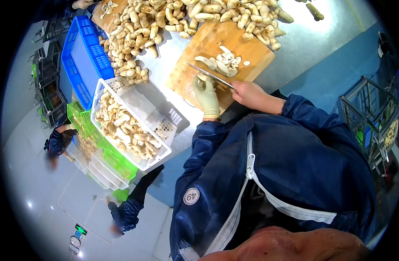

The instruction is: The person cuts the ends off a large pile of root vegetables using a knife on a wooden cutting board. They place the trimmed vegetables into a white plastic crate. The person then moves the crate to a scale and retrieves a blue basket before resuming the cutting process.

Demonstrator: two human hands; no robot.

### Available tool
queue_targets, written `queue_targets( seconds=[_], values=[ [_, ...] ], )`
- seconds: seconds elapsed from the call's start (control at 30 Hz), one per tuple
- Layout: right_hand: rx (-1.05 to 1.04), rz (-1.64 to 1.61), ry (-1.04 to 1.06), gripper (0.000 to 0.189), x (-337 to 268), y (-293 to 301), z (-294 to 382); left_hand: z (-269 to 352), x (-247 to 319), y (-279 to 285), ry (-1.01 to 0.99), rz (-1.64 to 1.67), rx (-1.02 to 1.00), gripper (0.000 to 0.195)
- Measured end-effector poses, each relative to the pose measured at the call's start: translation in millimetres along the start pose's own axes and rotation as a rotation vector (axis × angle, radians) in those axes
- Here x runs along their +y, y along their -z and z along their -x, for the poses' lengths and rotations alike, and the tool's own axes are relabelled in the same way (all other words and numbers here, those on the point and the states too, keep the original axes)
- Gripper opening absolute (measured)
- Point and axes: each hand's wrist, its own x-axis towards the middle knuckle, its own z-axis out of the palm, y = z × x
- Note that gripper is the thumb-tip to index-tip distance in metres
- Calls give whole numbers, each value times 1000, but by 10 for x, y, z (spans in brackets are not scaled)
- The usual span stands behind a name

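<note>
My left hand, in a pale rubber glove, curls its fingers around a mushroom, largely hidden by the glove, at the near part of a wooden cutting board. My bare right hand grips a knife, whose blade reaches left across the board just beyond the gloved fingers. Whether the edge touches the mushroom I cannot tell. Past the blade lies a small heap of cut mushroom pieces, with one loose bit to its right.
A large pile of whole mushrooms spreads over the metal table beyond the board. To the left stand a white basket of mushrooms and a blue crate. Two people work near green crates. A metal rack stands right.
</note>
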Motion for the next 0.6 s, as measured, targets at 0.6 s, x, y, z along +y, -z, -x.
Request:
queue_targets(
  seconds=[0.6],
  values=[
    [-32,122,37,19,-14,-37,4,-65,-60,147,94,26,-56,43]
  ],
)
